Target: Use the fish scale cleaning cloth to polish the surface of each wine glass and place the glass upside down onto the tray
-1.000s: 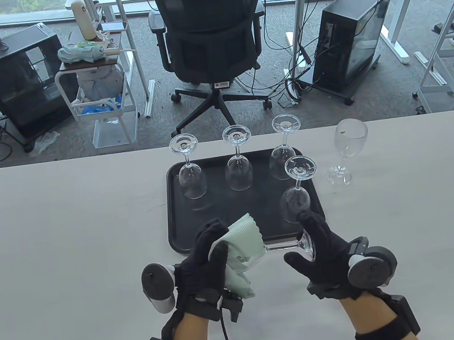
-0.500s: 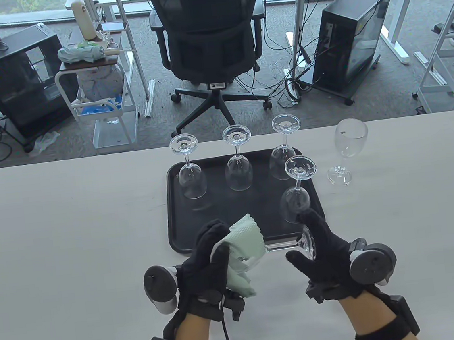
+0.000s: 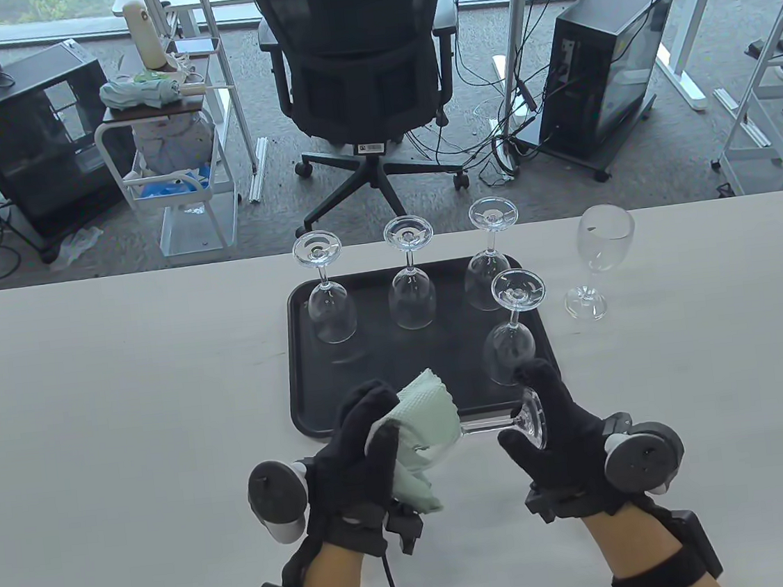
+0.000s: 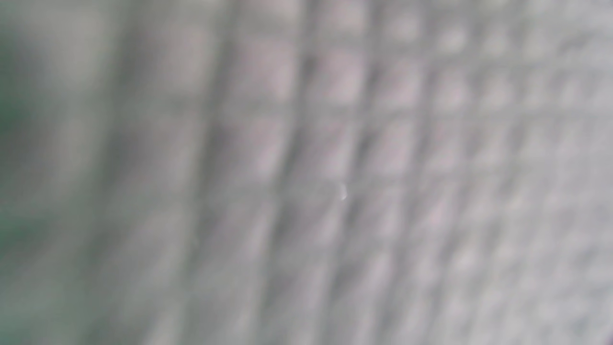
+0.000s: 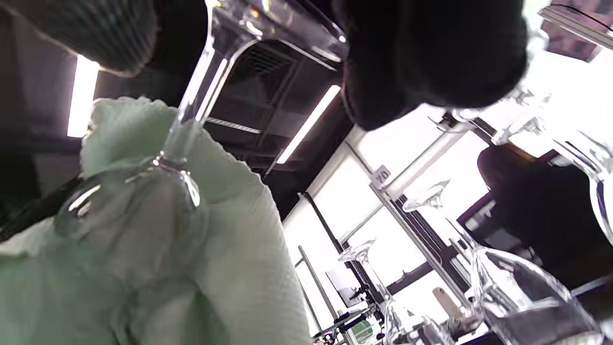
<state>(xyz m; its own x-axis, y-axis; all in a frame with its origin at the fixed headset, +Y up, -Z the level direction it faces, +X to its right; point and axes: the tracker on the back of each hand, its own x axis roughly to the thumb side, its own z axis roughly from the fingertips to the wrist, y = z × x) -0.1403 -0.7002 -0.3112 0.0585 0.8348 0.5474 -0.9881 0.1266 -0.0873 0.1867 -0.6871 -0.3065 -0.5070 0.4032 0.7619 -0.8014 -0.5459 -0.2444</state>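
Observation:
A wine glass [image 3: 489,426] lies on its side in the air just in front of the black tray [image 3: 300,359]. My left hand [image 3: 369,443] wraps the pale green cloth [image 3: 422,423] around its bowl. My right hand [image 3: 542,424] grips the foot of the glass. In the right wrist view the stem [image 5: 191,100] runs down into the cloth [image 5: 230,239]. The left wrist view shows only blurred cloth weave [image 4: 335,172]. Several glasses stand upside down on the tray, the nearest [image 3: 511,337] close to my right hand. One upright glass [image 3: 600,250] stands on the table right of the tray.
The white table [image 3: 96,408] has open surface left and right of the tray. Behind its far edge are an office chair [image 3: 361,73], a small cart [image 3: 167,156] and two computer towers [image 3: 608,61].
Both hands and the held glass have shifted very slightly to the right. The cloth has turned a little around the bowl. Grips are unchanged.

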